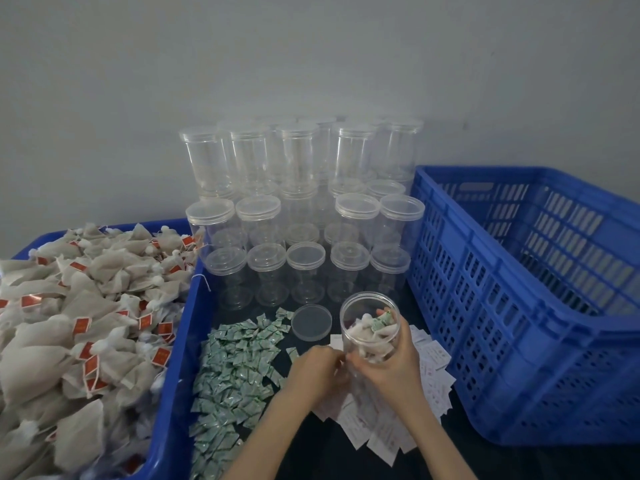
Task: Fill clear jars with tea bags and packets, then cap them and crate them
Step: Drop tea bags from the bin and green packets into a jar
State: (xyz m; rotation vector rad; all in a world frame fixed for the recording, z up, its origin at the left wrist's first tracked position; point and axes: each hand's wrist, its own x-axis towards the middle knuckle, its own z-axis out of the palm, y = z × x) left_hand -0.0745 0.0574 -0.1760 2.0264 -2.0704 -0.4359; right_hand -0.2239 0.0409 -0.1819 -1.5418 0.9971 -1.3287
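My right hand (391, 358) grips an open clear jar (369, 327) tilted toward me above the dark table. The jar holds several tea bags and a green packet near its mouth. My left hand (318, 370) sits just left of the jar with its fingers curled, the fingertips meeting the jar's lower side by my right thumb. Whether it pinches anything is hidden. The jar's clear lid (311, 322) lies flat on the table beside it. A pile of green packets (235, 368) spreads to the left, and white paper packets (429, 372) lie under and right of my hands.
A blue bin (180, 341) heaped with tea bags (69, 323) fills the left. Capped empty jars (301, 202) are stacked in tiers against the wall behind. A tall blue slatted crate (519, 289) stands at the right.
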